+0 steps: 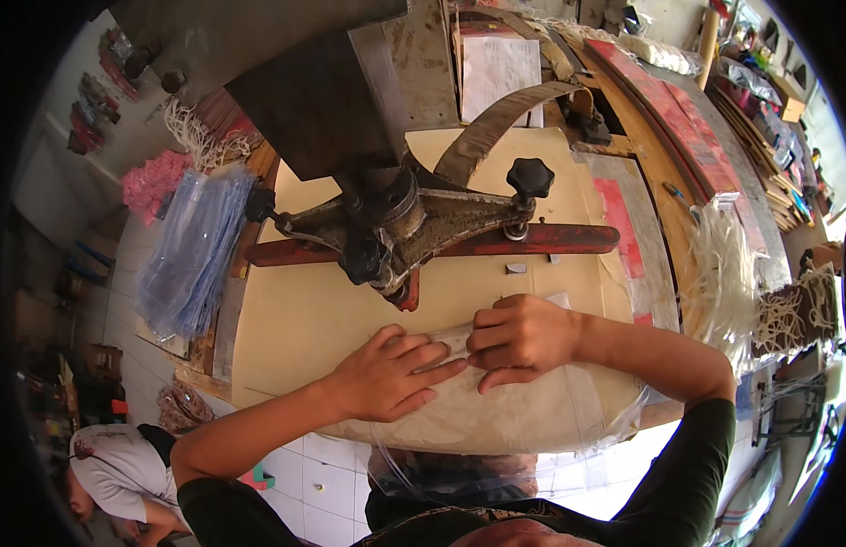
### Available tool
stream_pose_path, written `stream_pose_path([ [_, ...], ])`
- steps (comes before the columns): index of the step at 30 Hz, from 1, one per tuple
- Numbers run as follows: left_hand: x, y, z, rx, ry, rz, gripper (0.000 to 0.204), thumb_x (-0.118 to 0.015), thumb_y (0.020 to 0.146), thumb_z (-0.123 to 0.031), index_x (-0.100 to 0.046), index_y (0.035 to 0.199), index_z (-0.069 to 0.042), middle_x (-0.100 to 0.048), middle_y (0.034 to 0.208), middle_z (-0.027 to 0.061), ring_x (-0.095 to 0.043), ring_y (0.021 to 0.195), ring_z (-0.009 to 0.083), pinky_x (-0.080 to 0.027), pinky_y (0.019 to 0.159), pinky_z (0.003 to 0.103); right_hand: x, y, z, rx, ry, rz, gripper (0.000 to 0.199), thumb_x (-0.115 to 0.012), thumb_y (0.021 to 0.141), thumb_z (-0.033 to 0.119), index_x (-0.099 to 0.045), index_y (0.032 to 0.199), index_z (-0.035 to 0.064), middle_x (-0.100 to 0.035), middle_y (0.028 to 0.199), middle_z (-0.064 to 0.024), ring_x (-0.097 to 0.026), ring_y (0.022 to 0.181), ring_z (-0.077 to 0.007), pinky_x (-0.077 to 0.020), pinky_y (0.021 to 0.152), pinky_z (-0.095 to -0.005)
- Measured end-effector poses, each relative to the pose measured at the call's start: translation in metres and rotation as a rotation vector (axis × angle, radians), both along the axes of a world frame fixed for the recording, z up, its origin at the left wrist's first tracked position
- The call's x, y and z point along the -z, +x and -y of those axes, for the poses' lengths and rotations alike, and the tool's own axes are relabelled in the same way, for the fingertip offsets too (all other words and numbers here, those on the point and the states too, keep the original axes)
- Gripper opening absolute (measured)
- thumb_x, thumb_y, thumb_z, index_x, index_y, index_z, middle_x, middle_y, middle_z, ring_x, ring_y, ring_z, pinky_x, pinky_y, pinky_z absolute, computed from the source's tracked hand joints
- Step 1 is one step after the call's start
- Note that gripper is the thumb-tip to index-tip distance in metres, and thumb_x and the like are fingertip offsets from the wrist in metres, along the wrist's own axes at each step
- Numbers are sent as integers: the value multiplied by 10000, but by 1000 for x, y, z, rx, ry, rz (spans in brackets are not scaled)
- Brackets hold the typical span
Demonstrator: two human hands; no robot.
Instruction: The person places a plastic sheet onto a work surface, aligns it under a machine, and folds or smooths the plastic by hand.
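At table's near edge, clear plastic bag [496, 401] lying flat on tan worktop [304, 319], mouth toward the press, lower part hanging over the rim. Nothing distinguishable inside the bag; contents cannot be told. Left hand [391, 374] pressed flat on the bag, fingers stretched out and spread, tips pointing right. Right hand [523, 337] just beside it, fingers curled in, pinching the bag's upper edge; fingertips of both hands nearly touching.

Just beyond the hands, heavy dark metal press [386, 219] standing over the worktop, red bar [532, 242] running across beneath it, black star knob [529, 173] on its right arm. Two small pale scraps [517, 268] lying under the red bar.

Left of the table, stack of clear bluish plastic bags [190, 251] draped downward, pink netting bundle [154, 178] behind it. Right of the table, bunch of white cords [723, 273] hanging, darker cord bundle [792, 314] farther right. Red and wooden boards [678, 118] stacked along the right side, cluttered shelves beyond.

Below, white tiled floor [323, 483]. Bottom left, another person in a grey shirt [117, 469] bent low, well apart from the table.
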State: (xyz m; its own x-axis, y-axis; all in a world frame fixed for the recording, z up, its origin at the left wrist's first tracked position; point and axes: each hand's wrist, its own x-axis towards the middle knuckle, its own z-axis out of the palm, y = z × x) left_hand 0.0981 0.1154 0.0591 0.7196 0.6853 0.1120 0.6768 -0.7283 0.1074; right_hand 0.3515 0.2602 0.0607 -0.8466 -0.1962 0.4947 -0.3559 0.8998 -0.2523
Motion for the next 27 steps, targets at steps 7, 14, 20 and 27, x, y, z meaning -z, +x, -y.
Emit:
stream_pose_path([
  [7, 1, 1, 2, -10, 6, 23, 574, -629, 924, -351, -535, 1479, -240, -534, 1260, 6, -479, 1192, 191, -353, 1048, 431, 2, 1, 3, 6, -51, 7, 256, -775, 845, 316, -695, 770, 85, -615, 847, 2, -598, 782, -193, -499, 572, -343],
  [14, -1, -1, 4, 2, 17, 47, 561, -631, 924, -351, -546, 1465, -231, -539, 1287, 25, -486, 1204, 209, -351, 1053, 439, -2, 1, 7, 14, -66, -10, 156, -762, 787, 217, -674, 764, 90, -587, 859, -24, -596, 809, -224, -510, 582, -374],
  [20, 7, -5, 3, 14, 25, 73, 557, -609, 940, -342, -528, 1478, -224, -523, 1345, 69, -471, 1261, 263, -333, 1074, 480, -17, 10, 10, 229, -5, 134, 258, -781, 756, 263, -700, 974, 151, -619, 1007, -60, -610, 977, -279, -514, 794, -442],
  [27, 6, -1, 3, 3, -36, 85, 525, -585, 957, -303, -535, 1472, -213, -496, 1388, 86, -458, 1289, 299, -314, 1108, 491, -9, 57, 30, 1070, -68, 249, 513, -809, 768, 455, -713, 1094, 72, -681, 1087, -155, -654, 1030, -360, -527, 899, -461],
])
